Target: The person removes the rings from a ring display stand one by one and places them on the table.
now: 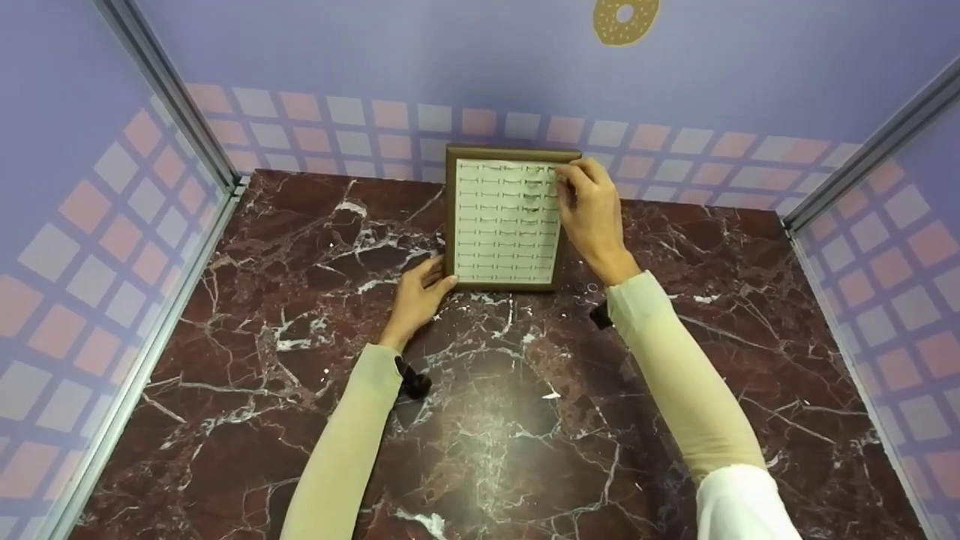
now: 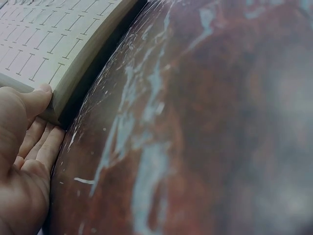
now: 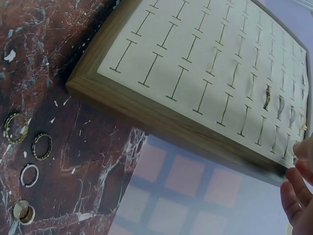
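A ring display board [image 1: 506,255], white with rows of slits in a brown wooden frame, leans near the back wall. My left hand [image 1: 420,296] grips its lower left corner; the thumb [image 2: 41,95] lies on the frame's front and the fingers reach behind the edge. At the upper right corner, my right hand [image 1: 592,214] has thumb and bent fingers brought together over the top slot of the last column. I cannot tell whether a ring is between those fingertips. Several rings, one of them a brownish ring [image 3: 267,97], sit in the upper slots of the neighbouring column.
Several loose rings, among them a gold-toned ring [image 3: 15,128] and a silver ring [image 3: 29,175], lie on the dark red marbled table [image 1: 495,420] right of the board. A lilac wall [image 1: 360,60] with pink and white squares stands behind, with side panels left and right.
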Demonstrator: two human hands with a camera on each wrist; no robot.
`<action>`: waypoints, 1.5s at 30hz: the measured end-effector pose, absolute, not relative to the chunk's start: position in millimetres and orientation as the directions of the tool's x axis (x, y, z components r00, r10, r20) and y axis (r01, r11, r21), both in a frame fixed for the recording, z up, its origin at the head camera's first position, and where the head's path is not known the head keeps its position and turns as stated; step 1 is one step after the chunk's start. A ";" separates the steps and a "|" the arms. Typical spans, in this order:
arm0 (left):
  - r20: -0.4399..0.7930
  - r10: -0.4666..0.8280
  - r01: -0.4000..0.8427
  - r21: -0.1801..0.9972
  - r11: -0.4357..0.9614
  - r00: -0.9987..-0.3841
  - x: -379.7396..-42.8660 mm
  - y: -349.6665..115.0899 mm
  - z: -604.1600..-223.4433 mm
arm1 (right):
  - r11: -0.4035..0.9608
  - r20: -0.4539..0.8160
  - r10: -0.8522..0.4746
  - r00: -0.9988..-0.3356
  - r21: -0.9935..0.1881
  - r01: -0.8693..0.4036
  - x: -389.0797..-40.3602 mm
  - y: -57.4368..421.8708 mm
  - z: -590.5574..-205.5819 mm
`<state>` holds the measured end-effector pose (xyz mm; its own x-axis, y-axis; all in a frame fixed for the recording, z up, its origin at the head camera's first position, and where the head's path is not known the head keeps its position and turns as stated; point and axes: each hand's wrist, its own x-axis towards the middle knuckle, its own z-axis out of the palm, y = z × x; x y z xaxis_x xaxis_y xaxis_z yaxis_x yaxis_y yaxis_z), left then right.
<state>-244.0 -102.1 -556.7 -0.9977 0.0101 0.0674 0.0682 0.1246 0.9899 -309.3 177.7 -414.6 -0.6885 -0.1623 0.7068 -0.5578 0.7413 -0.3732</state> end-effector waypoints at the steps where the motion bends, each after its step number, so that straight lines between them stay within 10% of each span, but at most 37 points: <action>1: 0.066 0.009 0.067 0.990 0.125 -0.998 -243.9 -101.5 -557.3 | 0.746 0.709 -0.157 -0.688 -0.371 -0.553 -310.5 176.9 -415.1; 45: 0.083 0.034 0.086 0.991 0.103 -0.996 -244.3 -103.9 -558.2 | 0.800 0.762 -0.272 -0.588 -0.160 -0.578 -304.1 180.9 -411.1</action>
